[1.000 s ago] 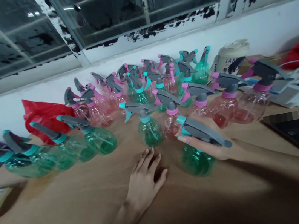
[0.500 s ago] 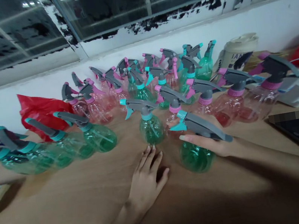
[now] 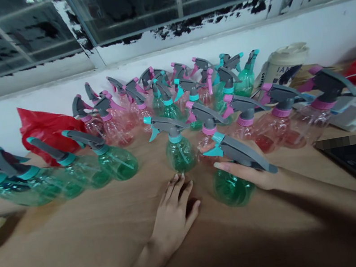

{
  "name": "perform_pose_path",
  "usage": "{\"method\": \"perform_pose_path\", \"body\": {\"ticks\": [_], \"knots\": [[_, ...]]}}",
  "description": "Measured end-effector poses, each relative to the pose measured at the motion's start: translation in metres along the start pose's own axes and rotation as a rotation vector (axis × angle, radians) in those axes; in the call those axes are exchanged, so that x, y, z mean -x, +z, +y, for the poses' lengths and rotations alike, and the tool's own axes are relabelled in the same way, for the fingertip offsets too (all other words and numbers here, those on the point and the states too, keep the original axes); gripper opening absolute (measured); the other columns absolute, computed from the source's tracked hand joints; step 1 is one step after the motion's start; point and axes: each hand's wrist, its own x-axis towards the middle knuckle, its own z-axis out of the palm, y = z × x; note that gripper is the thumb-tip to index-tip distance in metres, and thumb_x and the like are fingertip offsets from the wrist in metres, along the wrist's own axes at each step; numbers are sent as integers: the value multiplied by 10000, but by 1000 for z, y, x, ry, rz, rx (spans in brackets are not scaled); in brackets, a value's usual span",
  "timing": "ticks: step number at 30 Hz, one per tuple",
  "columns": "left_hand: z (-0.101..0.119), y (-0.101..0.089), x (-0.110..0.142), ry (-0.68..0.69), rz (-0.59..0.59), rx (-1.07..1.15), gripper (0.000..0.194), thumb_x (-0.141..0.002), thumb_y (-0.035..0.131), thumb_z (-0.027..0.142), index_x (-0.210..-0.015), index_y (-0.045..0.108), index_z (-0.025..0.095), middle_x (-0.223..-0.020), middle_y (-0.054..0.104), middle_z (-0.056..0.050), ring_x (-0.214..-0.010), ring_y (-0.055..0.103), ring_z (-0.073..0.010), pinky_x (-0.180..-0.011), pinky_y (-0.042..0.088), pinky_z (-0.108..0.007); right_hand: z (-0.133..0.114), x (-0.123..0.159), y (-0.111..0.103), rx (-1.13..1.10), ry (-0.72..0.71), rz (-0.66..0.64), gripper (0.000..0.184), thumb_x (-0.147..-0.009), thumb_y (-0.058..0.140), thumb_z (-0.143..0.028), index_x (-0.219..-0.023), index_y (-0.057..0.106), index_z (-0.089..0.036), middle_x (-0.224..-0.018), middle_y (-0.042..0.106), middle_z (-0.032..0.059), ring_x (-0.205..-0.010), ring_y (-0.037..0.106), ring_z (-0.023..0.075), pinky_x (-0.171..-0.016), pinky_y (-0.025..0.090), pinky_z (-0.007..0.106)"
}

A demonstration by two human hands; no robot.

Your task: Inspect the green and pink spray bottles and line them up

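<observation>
Green spray bottle is in my right hand, fingers closed round its neck, in front of pink bottles; left hand open, palm down on table, fingertips just beside another green bottle.

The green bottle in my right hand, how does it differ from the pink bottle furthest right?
The green bottle has a green body and turquoise nozzle; the pink bottle has a pinkish body and pink nozzle. The green bottle is in your right hand; the pink bottle stands on the table, untouched. Both have a rounded, see-through body and a grey spray head.
</observation>
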Motion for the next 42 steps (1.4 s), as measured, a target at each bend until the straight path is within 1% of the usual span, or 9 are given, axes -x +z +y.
{"method": "perform_pose_path", "body": {"ticks": [3, 9, 15, 20, 23, 30, 34, 36, 42], "knots": [[0, 0, -1, -5, 0, 1, 385, -947, 475, 326, -1285, 509, 144, -1404, 468, -136, -1342, 371, -283, -1073, 354, -475, 2, 1, 0, -12, 23, -8, 340, -846, 612, -293, -1186, 619, -298, -867, 658, -6, -689, 608, 158, -825, 500, 344], [1, 1, -1, 4, -2, -21, 381, -950, 472, 325, -1278, 514, 135, -1398, 469, -144, -1337, 375, -293, -1069, 357, -482, 5, 4, 0, -97, 52, -23, 362, -858, 591, -252, -1217, 587, -297, -1091, 645, 23, -915, 618, 186, -863, 487, 343], [0, 2, 0, 9, 0, -38, 367, -967, 445, 336, -1286, 516, 170, -1409, 457, -119, -1335, 376, -279, -1064, 369, -467, 3, 6, 1, -190, 151, -35, 319, -843, 618, -279, -1158, 586, -313, -885, 636, -5, -740, 593, 161, -766, 504, 325], [0, 1, 0, 11, -9, -39, 375, -967, 446, 323, -1295, 514, 154, -1414, 449, -126, -1337, 369, -287, -1066, 362, -472, 0, 6, 2, -184, 177, -20, 219, -832, 630, -287, -1049, 604, -279, -880, 638, -3, -736, 600, 156, -707, 495, 298], [0, 2, 0, 18, -4, -44, 378, -965, 452, 324, -1297, 512, 153, -1412, 450, -127, -1340, 364, -285, -1073, 354, -465, 0, 7, 2, -139, 160, 8, 175, -835, 626, -299, -1006, 608, -271, -778, 610, -24, -670, 577, 141, -691, 488, 293], [-1, 3, 0, 22, 0, -50, 365, -974, 440, 335, -1291, 514, 171, -1408, 455, -115, -1333, 374, -274, -1061, 374, -458, 4, 9, 2, -125, 65, 29, 149, -832, 616, -233, -975, 630, -275, -905, 675, -9, -797, 634, 155, -704, 504, 279], [-2, 3, 0, 25, 3, -56, 366, -970, 447, 334, -1286, 522, 165, -1410, 453, -118, -1337, 368, -275, -1066, 367, -456, 6, 8, -2, -98, 23, 8, 148, -815, 597, -177, -917, 632, -278, -816, 645, -18, -743, 613, 157, -708, 494, 297], [-2, 2, 0, 28, 1, -63, 371, -970, 445, 331, -1291, 520, 160, -1414, 449, -122, -1340, 364, -278, -1067, 364, -460, 6, 7, -3, -75, 34, -16, 151, -820, 597, -209, -944, 638, -285, -752, 609, -22, -667, 572, 155, -684, 480, 309], [0, 2, 0, 30, 11, -82, 382, -969, 445, 333, -1298, 518, 153, -1410, 456, -129, -1335, 378, -281, -1073, 357, -463, 8, 8, -2, -124, 81, -46, 298, -839, 593, -252, -1130, 618, -314, -767, 594, -17, -603, 517, 149, -622, 456, 302]]}}
